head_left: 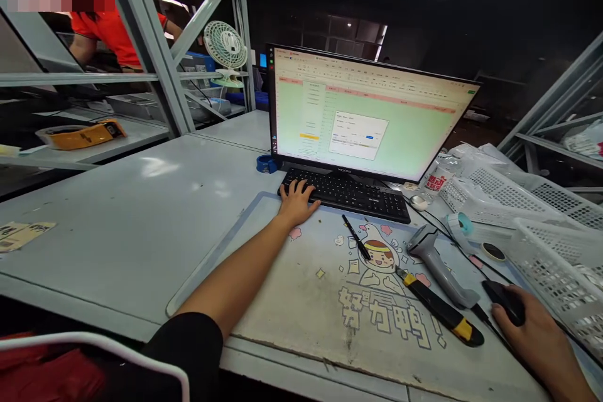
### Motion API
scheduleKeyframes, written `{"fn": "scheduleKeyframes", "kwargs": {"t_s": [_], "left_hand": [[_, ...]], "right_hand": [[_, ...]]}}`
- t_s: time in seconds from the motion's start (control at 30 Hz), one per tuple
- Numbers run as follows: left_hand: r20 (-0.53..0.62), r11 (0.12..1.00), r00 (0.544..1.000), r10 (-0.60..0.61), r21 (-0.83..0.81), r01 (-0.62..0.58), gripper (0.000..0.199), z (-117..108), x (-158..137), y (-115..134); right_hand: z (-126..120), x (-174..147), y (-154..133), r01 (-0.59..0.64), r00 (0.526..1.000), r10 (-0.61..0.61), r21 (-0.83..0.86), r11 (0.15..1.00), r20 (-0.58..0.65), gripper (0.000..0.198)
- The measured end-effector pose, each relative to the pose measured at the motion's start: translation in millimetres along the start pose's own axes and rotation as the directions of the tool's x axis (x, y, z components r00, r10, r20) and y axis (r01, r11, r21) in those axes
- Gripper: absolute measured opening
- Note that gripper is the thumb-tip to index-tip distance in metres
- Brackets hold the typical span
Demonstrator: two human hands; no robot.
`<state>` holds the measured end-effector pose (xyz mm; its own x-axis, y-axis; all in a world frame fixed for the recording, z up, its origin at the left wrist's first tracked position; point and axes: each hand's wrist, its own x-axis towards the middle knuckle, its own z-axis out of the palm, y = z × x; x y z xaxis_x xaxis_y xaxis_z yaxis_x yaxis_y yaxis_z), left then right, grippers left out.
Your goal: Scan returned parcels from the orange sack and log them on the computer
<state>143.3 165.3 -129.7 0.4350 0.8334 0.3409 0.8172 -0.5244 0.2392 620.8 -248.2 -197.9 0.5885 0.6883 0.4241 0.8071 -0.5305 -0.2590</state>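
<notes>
"Left hand [296, 206] — what are we seeing?"
"We're spreading it wide on the keyboard [358, 196]'s left end, near side of the monitor [414, 119]."
"Right hand [539, 326]?"
"Holding the mouse [505, 303] — near right, beside the scanner [440, 267]."

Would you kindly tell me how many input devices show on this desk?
3: the keyboard under the left hand, the mouse under the right hand, and the scanner left of the mouse. Others may be hidden behind the monitor.
</notes>
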Motion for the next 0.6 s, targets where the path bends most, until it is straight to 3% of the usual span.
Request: {"fn": "scheduleKeyframes", "kwargs": {"t_s": [0.23, 0.6], "left_hand": [[0.002, 1.000, 1.000, 0.002, -0.017, -0.002, 0.056, 0.6, -0.9, -0.4], [-0.002, 1.000, 1.000, 0.002, 0.000, -0.002, 0.057, -2.3, 0.1, 0.5]], "right_hand": [[0.7, 0.3, 0.0, 0.104, 0.994, -0.103, 0.023, 0.994, -0.034, 0.071], [-4.6, -1.9, -13.8, 0.129, 0.988, -0.126, 0.023, 0.991, -0.087, 0.058]]}}
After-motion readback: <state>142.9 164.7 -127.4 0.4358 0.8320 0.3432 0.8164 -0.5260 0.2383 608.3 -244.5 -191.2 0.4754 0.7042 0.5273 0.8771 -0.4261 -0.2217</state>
